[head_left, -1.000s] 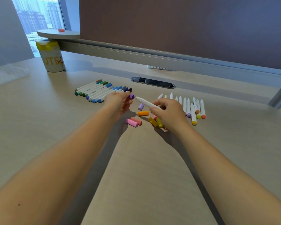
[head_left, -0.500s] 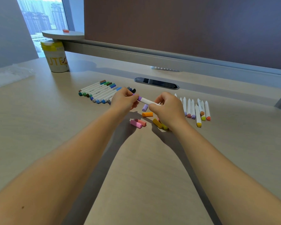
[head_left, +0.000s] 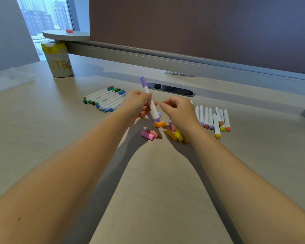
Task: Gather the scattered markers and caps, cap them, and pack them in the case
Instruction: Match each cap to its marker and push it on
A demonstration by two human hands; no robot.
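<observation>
- Purple-capped marker (head_left: 151, 101) is up off the desk, tilted, cap end pointing up and away, other purple end down near the loose caps. That's the head view, the only one there is.
- Left hand (head_left: 136, 105) has it: fingers and thumb curled round the white barrel about midway.
- Right hand (head_left: 179, 110) sits just beside the marker, fingers loosely curled with the tips close together near the barrel. Can't see anything pinched in there, and honestly can't tell if it's touching the marker or just off it.
- Loose caps lie on the wooden desk (head_left: 148, 191) under and between the hands: an orange cap (head_left: 160, 124), a pink pair (head_left: 149, 135) lying side by side, and a yellow pair (head_left: 175, 135) partly tucked under the right wrist. A bit more pink and something brownish peek out next to the wrist, too hidden to call.
- Capped markers (head_left: 106, 100) are lined up in a neat row to the left, blues, greens and browns, part of the row behind the left hand.
- Uncapped markers (head_left: 213, 118) lie in a row to the right, white barrels, coloured ends toward the camera.
- Further back: a white cup with a yellow lid (head_left: 57, 61) far left, a dark cable slot (head_left: 171, 89) in the desk, and crinkly clear plastic (head_left: 7, 81) at the left edge. Might be the case, can't tell.
</observation>
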